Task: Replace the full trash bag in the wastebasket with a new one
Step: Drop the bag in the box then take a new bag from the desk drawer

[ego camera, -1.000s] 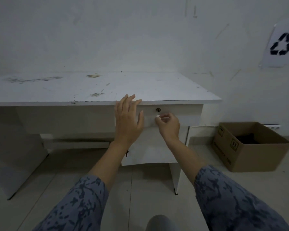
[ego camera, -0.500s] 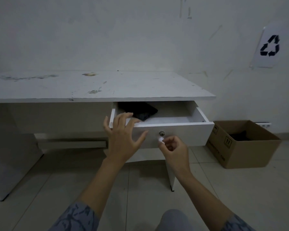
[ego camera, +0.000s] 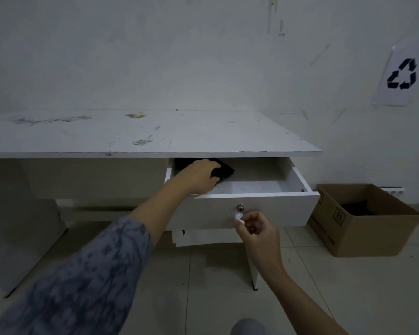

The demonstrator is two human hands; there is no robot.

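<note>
The left hand (ego camera: 198, 175) lies on the black folded bag (ego camera: 224, 170) in the drawer's (ego camera: 264, 209) back left corner, fingers not visibly closed. It looks light, thin, slippery; pinch one folded edge. The right hand (ego camera: 254, 229) pinches something small and white.

White stained desk (ego camera: 155, 131), open drawer (ego camera: 252, 209) holding a black folded item (ego camera: 224, 170), cardboard box (ego camera: 363, 221) on tiled floor (ego camera: 203, 286)

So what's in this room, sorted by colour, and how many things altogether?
White: 3, the desk, its open drawer and the recycling sign.
Black: 1, the folded bundle in the drawer, under the left hand.
Brown: 1, the cardboard box.
Total: 5.
</note>
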